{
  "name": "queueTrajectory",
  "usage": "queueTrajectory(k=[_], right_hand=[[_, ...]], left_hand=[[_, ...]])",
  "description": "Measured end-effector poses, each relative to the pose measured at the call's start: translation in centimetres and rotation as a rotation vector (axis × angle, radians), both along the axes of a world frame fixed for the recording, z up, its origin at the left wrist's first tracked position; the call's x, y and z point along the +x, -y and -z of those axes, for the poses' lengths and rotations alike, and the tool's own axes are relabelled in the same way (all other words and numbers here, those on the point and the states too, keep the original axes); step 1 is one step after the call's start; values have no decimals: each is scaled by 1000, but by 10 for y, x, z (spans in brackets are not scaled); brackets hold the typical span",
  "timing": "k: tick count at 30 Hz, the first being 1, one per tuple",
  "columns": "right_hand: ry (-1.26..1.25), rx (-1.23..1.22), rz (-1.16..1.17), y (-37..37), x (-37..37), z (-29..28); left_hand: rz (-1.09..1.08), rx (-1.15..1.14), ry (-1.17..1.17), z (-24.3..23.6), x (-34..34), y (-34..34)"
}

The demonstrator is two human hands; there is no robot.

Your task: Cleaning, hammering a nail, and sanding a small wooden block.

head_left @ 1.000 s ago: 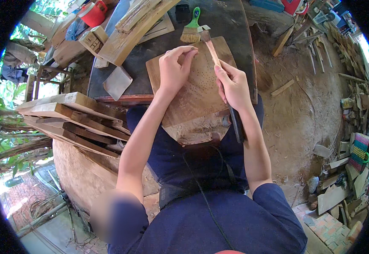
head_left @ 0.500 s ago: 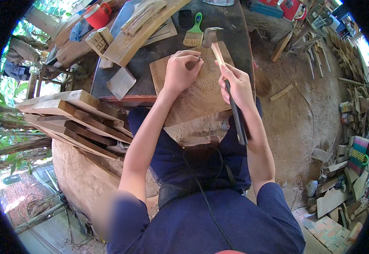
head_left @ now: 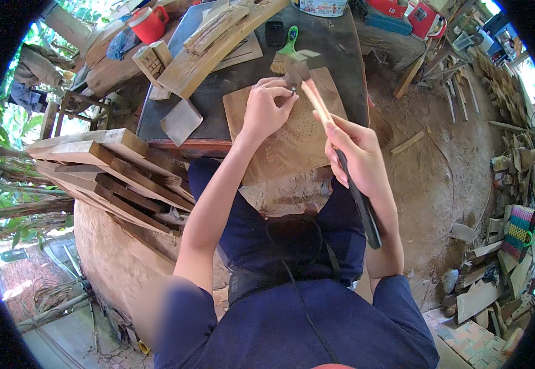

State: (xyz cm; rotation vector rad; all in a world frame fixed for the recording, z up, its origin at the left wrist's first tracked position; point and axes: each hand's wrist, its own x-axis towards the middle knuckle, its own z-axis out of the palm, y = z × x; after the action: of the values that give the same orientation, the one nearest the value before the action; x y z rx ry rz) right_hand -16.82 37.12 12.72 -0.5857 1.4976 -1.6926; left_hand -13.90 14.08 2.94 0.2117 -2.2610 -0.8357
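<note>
A square wooden board (head_left: 279,150) lies at the table's near edge, its face marked with many small dark dots. On its far part my left hand (head_left: 266,114) pinches a small, thin metal piece (head_left: 293,91) between thumb and forefinger. It looks like a nail or punch; its lower end is hidden. My right hand (head_left: 358,147) is wrapped round the handle of a hammer (head_left: 319,106), wooden near the head and black at the grip. The blurred hammer head is just above and beside the pinched piece. Past it lies a paintbrush (head_left: 291,42) with a green handle.
The dark table (head_left: 218,83) also bears a curved timber piece (head_left: 230,46), a square sheet (head_left: 182,121) and a bucket (head_left: 320,6). Stacked planks (head_left: 107,163) stand left of my arm. A red jug (head_left: 148,23) is at the far left; scrap wood (head_left: 479,298) lies right.
The hammer head has come down and nearer to the left hand, and its handle tilts more. My right hand has shifted slightly right and nearer me. My left hand keeps its pinch.
</note>
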Motion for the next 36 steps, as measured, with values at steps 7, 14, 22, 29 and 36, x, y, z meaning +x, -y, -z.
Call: queueTrajectory(k=[7, 14, 22, 29, 36], right_hand=[[-5, -108, 47, -1, 6, 12], [-81, -163, 126, -9, 18, 0], [-79, -3, 31, -3, 24, -9], [75, 17, 41, -1, 12, 5], [-77, -118, 107, -7, 23, 1]], left_hand=[[11, 44, -16, 1, 1, 0], [4, 57, 1, 1, 0, 3], [-79, -27, 96, 0, 3, 1], [-103, -191, 198, 3, -3, 0], [-113, -222, 224, 2, -2, -1]])
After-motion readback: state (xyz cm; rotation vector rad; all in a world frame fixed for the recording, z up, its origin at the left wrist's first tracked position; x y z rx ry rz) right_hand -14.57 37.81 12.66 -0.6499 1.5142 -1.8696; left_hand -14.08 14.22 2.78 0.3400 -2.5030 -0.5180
